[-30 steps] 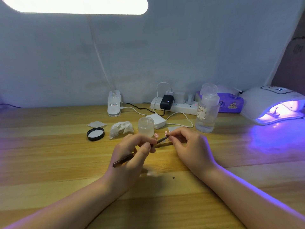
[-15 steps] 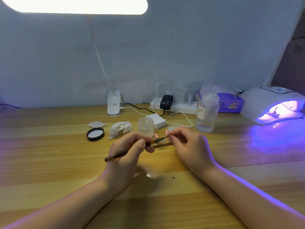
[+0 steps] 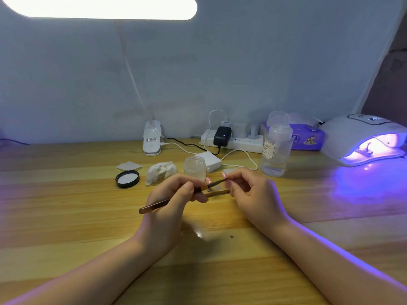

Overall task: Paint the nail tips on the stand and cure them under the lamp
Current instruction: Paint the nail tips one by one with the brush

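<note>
Both hands work at the centre of the wooden worktop (image 3: 66, 216). The left hand (image 3: 169, 201) has its grip closed round a slim brown brush (image 3: 176, 200), thumb and fingers curled about the shaft; the handle end projects down and to the left past the palm, and the bristle end points up and to the right. The right hand (image 3: 253, 194) has its fingertips pinched on the end of a thin strip-like stand (image 3: 217, 193), held just above the worktop surface. Pink nail tips (image 3: 224, 175) sit on the stand between the two hands; the brush tip meets the one nearest the right fingers. Whether the bristles actually touch it cannot be told.

Just behind the hands stands a small frosted jar (image 3: 195, 165), uncapped, with its black lid (image 3: 127, 178) lying inverted to the left. A crumpled tissue (image 3: 160, 171) lies between lid and jar. A clear pump bottle (image 3: 275, 150) stands right of the jar. At the far right the curing lamp (image 3: 363, 137) is lit violet, with a small object inside on its floor. A power strip (image 3: 233, 140) with plugs runs along the wall, and a desk lamp head (image 3: 103, 6) glows overhead.
</note>
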